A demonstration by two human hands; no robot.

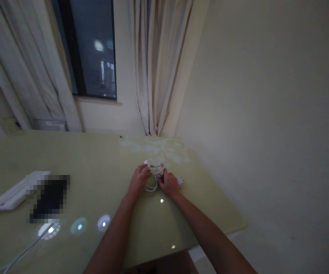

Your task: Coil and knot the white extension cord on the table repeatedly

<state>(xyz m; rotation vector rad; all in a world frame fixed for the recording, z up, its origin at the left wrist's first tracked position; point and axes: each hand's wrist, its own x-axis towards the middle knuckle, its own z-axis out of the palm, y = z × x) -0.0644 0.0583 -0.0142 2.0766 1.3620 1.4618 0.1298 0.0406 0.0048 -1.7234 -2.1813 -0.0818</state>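
Observation:
A white cable [151, 189], gathered in loose loops, lies between my hands above the pale green tabletop. Its left side is gripped by my left hand [139, 179], whose fingers curl around the loops. My right hand [169, 183] pinches the loops from the other side. Just beyond my right hand, a white block [180, 181] with small dark marks on its end shows in part; my fingers hide the rest of it. A small white piece [145, 162] sticks out above my left fingertips.
On the table [101, 160] to the left lie a long white object [17, 192] and a dark, pixelated rectangle [51, 199]. Another white cord [29, 249] runs toward the near left. A wall [255, 125] borders the right side; curtains [158, 68] and a window stand behind.

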